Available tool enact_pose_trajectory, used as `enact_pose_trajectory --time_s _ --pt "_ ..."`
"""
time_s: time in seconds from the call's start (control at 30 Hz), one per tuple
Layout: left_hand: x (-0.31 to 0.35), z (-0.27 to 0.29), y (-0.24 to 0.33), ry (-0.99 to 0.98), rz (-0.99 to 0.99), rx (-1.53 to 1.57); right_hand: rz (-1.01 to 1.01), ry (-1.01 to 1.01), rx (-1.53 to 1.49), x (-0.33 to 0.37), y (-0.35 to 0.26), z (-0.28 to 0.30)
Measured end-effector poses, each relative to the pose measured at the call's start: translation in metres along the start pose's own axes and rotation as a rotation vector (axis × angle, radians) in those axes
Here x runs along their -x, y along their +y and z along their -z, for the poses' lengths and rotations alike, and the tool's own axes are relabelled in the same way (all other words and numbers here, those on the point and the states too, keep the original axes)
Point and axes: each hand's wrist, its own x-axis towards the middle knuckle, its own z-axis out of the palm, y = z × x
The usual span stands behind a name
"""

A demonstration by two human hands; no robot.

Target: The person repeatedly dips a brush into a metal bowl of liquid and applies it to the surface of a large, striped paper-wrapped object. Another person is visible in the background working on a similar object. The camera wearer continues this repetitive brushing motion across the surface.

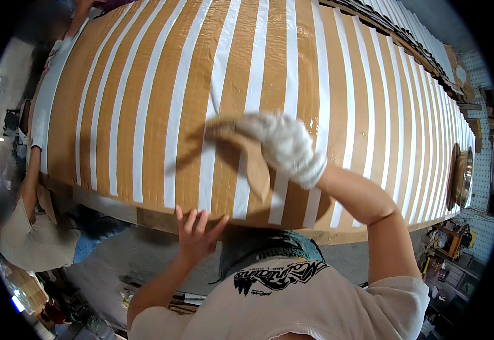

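Note:
My right hand (289,146), in a white knitted glove, grips a brush (257,177) over the middle of a wide striped surface. The brush's wooden handle points back toward me; its working end is blurred and looks pressed near the surface. Under it lie long brown and white strips (235,56), apparently overlapping sheets with white edges, shiny and wet-looking from the left to the middle and duller at the right. My bare left hand (195,231) has its fingers spread, with the fingertips resting at the near edge of the striped surface.
A round metal bowl (463,176) sits at the far right end. At the left end another person's arm (31,175) reaches to a white sheet (46,116), and a second person's arm (80,17) is at the far left corner. Shelves with goods (450,266) stand at lower right.

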Motion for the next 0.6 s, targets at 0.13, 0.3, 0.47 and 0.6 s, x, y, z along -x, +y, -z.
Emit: enact_pose_trajectory --time_s 0.13,0.3,0.47,0.6 --pt "-0.003 -0.001 -0.005 0.017 -0.031 0.041 0.068 -0.212 -0.26 0.061 -0.041 0.013" --pt "0.0 0.004 0.0 -0.062 -0.008 0.029 -0.214 0.035 -0.331 0.046 0.013 0.022" --pt "-0.001 0.007 0.001 -0.05 -0.002 0.037 -0.27 -0.021 -0.274 0.111 -0.032 -0.004" --pt "0.002 0.006 0.001 -0.038 0.011 0.041 -0.367 -0.428 -0.302 0.134 -0.092 0.029"
